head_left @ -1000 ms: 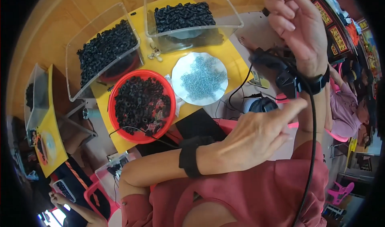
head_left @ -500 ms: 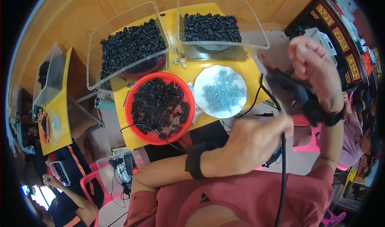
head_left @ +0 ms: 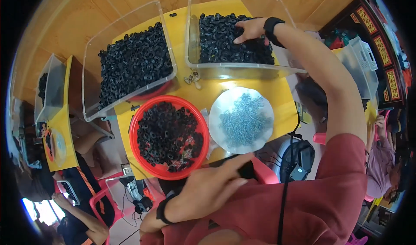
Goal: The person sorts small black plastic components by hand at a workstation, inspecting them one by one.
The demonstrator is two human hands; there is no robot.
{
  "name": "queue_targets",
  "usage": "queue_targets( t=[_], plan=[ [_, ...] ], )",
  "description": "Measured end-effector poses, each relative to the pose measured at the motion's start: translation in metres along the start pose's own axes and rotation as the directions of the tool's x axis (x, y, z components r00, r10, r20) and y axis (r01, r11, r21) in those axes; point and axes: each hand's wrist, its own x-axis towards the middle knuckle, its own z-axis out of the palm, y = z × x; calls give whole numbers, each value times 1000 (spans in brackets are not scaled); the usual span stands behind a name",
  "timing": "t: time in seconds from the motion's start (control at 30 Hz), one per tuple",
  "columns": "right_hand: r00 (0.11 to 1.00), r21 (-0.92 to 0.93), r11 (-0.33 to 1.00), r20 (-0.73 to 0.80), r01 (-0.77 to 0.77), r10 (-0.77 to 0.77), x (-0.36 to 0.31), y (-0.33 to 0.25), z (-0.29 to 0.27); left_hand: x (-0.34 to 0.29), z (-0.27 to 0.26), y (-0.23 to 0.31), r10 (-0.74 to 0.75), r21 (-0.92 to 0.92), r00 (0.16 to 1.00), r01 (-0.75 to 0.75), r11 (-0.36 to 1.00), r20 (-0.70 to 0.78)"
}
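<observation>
My right hand (head_left: 253, 30) reaches into the clear plastic bin (head_left: 242, 66) at the back right. Its thumb and index finger are apart, touching the heap of small black parts (head_left: 221, 41), and nothing shows between them. In front of my chest, my left hand (head_left: 208, 186) has its index finger and thumb stretched out; the other fingers are partly hidden. It hovers just below a red basin (head_left: 134, 145) of black ring-shaped parts (head_left: 167, 132). To the basin's right, a white scalloped plate (head_left: 216, 101) holds many tiny clear bluish pieces (head_left: 245, 119).
A second clear bin (head_left: 132, 99) full of black parts stands at the back left of the yellow table (head_left: 284, 93). Small pale objects (head_left: 196, 80) lie between the bins. A black cable (head_left: 284, 210) hangs over my front. Other people sit left and right.
My right hand has gone from mid-air at the right into the back right bin. My left hand has moved left and down, its index finger now extended. The view has shifted slightly.
</observation>
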Motion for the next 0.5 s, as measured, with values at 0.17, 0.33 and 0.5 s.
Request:
queue_targets(
  t=[0.17,0.33,0.5],
  plan=[
    [983,-287,943,-19,169,-182,32,-10,19,-13,-15,-15,-262,-280,956,219,935,-128],
    [950,-198,933,-22,301,-311,61,28,10,9,-16,-27,-328,-637,942,293,713,67],
    [978,345,928,-195,140,-75,6,20,-8,26,-19,-28,-399,-884,912,261,389,94]
  ],
)
